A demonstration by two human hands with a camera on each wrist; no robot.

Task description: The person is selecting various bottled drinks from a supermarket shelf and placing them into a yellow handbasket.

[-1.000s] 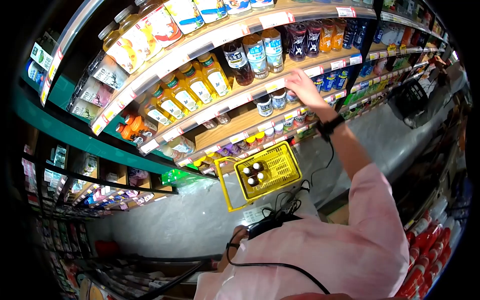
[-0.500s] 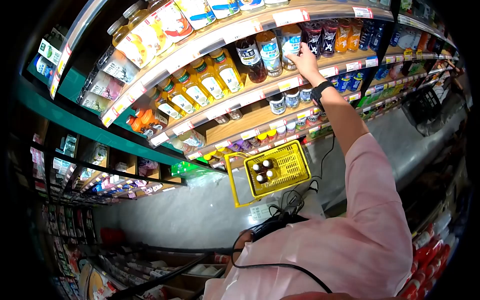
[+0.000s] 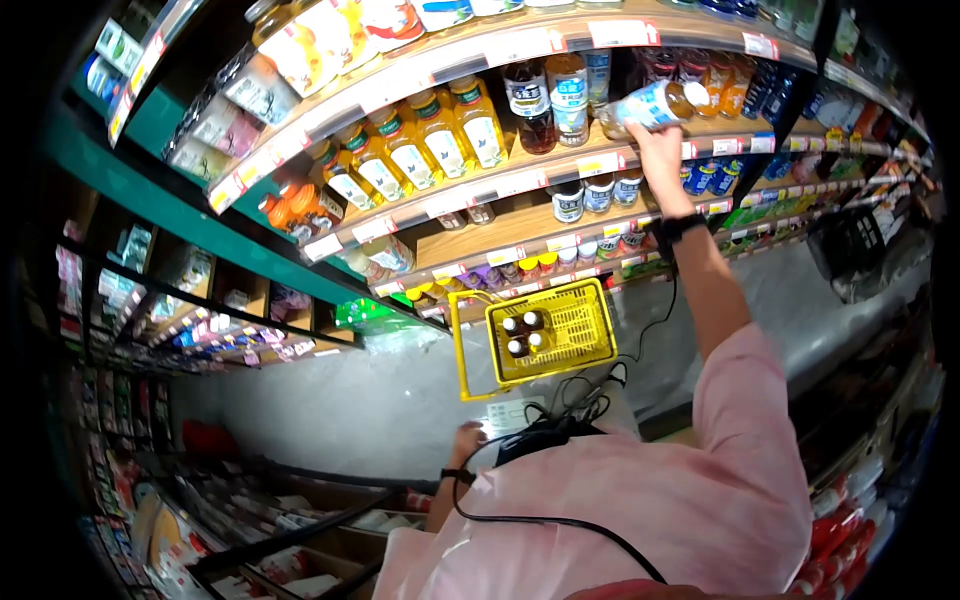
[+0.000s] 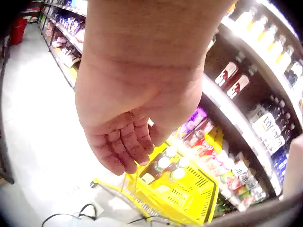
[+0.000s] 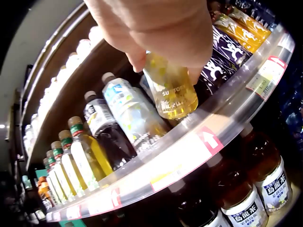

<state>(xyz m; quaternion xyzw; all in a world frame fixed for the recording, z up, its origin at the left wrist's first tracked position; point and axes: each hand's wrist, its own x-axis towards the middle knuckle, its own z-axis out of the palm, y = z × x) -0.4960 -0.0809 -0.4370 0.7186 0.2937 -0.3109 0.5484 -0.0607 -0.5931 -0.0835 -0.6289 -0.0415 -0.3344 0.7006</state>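
Note:
My right hand (image 3: pixel 660 155) grips a drink bottle (image 3: pixel 648 106) with a white cap and a pale blue label, tilted nearly sideways in front of the shelf. In the right wrist view the bottle's clear base with yellow liquid (image 5: pixel 177 101) shows below the right hand (image 5: pixel 161 33), close over the shelf edge; its upper part is hidden by the palm. Matching blue-label bottles (image 3: pixel 568 95) stand just left of it. My left hand (image 4: pixel 128 123) hangs low by my waist, fingers loosely curled, holding nothing. In the left wrist view it overlaps the handle side of a yellow basket (image 4: pixel 203 189).
Below the shelves, the yellow basket (image 3: pixel 590 320) on the floor holds several white-capped bottles (image 3: pixel 532 320). Yellow bottles with green caps (image 3: pixel 440 130) line the same shelf to the left; orange drinks (image 3: pixel 735 85) stand to the right. A black cable (image 3: pixel 655 335) trails across the floor.
My right hand has risen from the shelf edge to a blue-label bottle, gripped it and drawn it out to the right, tipping it over. The left hand shows more beside my waist.

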